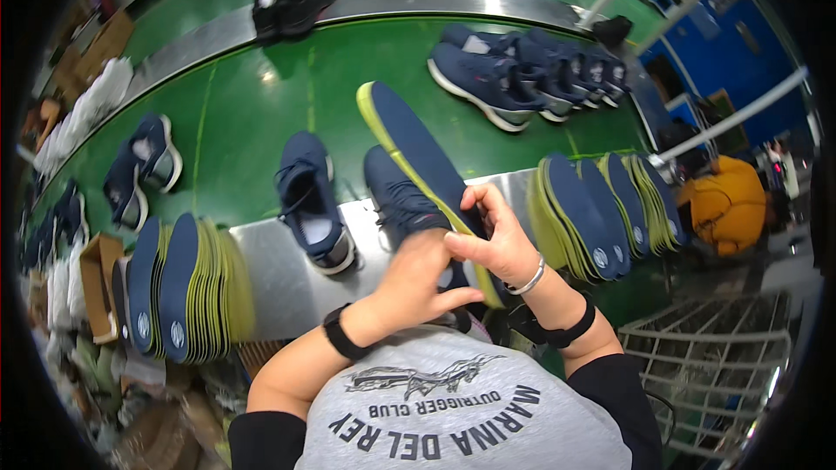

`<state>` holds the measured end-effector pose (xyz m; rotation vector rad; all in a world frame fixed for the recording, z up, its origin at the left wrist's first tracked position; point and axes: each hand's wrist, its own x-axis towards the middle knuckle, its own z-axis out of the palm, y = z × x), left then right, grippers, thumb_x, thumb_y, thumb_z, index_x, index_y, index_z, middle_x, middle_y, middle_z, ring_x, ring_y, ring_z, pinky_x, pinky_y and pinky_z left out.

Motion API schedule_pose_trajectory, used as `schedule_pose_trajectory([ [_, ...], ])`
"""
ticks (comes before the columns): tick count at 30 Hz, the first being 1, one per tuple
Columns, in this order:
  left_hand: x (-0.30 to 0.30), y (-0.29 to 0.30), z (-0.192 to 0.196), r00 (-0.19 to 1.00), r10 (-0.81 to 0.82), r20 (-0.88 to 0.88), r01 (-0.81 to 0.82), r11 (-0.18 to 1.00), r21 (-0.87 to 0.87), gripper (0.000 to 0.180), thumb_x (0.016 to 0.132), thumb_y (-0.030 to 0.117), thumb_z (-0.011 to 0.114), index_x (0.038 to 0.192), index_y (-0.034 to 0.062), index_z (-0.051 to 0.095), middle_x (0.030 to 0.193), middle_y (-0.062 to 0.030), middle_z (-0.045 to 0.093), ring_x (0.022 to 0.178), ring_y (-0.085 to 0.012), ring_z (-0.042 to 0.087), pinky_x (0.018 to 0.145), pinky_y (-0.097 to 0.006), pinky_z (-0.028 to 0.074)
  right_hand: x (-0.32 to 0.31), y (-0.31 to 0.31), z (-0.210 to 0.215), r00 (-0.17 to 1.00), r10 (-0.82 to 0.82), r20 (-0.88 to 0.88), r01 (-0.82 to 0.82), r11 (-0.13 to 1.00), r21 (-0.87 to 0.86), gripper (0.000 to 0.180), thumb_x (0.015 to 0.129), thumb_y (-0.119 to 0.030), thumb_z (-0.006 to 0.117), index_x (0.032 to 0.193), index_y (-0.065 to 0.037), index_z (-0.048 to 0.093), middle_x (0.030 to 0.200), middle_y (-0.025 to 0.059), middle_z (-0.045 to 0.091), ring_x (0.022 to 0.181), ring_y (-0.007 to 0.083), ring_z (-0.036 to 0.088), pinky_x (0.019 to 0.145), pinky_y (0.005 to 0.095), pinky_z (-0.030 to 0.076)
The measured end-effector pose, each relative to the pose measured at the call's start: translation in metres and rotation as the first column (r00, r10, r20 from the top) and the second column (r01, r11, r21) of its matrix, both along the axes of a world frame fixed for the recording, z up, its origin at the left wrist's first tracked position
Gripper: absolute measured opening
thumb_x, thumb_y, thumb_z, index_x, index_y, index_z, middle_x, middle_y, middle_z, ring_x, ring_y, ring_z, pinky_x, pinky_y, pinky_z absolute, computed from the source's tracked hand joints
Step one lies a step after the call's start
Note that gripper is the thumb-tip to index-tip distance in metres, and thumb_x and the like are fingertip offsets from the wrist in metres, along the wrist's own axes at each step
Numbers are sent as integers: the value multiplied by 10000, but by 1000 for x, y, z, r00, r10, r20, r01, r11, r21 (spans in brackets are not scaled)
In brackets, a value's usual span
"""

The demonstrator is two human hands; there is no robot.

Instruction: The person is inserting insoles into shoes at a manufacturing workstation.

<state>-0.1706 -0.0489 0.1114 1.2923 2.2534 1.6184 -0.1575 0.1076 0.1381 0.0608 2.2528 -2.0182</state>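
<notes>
My right hand [501, 239] pinches a long navy insole [416, 135] with a lime-green edge. The insole stands tilted, its rounded end pointing up and to the left. Below and behind it is a navy lace-up shoe [394, 187], partly covered by the insole and my hands. My left hand [414, 274] is at this shoe's opening; its thumb sticks out to the right, while its other fingers are blurred and partly hidden. Left of my hands, a matching navy shoe [309, 196] stands by itself on the metal ledge [270, 270], toe pointing away.
Insole stacks stand on the ledge at left [187, 287] and right [592, 218]. Across the green belt [244, 113] are a navy pair [144, 170], several navy shoes [522, 74] and black shoes [294, 7]. A wire basket [714, 374] stands lower right, near a person in orange [727, 204].
</notes>
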Motion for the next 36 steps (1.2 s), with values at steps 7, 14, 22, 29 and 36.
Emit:
schedule_pose_trajectory([
  [7, -35, 12, -67, 918, 263, -298, -341, 906, -250, 350, 643, 166, 630, 966, 70, 536, 1006, -95, 509, 927, -279, 458, 792, -384, 350, 54, 48, 0, 950, 191, 245, -228, 965, 130, 298, 745, -291, 599, 774, 4, 565, 704, 28, 477, 650, 87, 434, 575, 251, 367],
  [14, -38, 24, -65, 921, 381, -83, -390, 906, -163, 165, 721, 190, 597, 829, 65, 604, 738, -107, 598, 704, -285, 539, 653, -363, 426, 50, 41, -10, 807, 200, 555, -422, 853, 306, 356, 700, -329, 551, 731, 23, 594, 641, 160, 567, 588, 265, 538, 572, 344, 411],
  [22, -29, 30, -65, 920, 381, -90, -392, 902, -183, 186, 705, 191, 610, 846, 70, 609, 708, -126, 592, 676, -292, 538, 633, -368, 429, -2, -21, -64, 952, 141, 273, -307, 410, 859, 236, 700, -201, 463, 724, -20, 612, 765, 187, 590, 709, 316, 582, 632, 387, 477],
  [29, -24, 30, -72, 895, 421, -147, -443, 876, -190, 170, 730, 189, 586, 854, 72, 599, 698, -127, 589, 655, -285, 542, 610, -365, 432, 7, -15, -56, 894, 113, 433, -445, 321, 836, 376, 705, -291, 517, 993, -50, 544, 1025, 157, 507, 926, 281, 526, 761, 461, 389],
  [36, -26, 34, -73, 907, 401, -132, -418, 896, -149, 164, 735, 150, 587, 872, 60, 591, 681, -131, 573, 633, -293, 528, 596, -371, 422, 49, 20, 6, 768, 96, 634, -640, 166, 750, 543, 611, -405, 602, 996, -35, 501, 949, 177, 521, 854, 310, 546, 744, 470, 373],
])
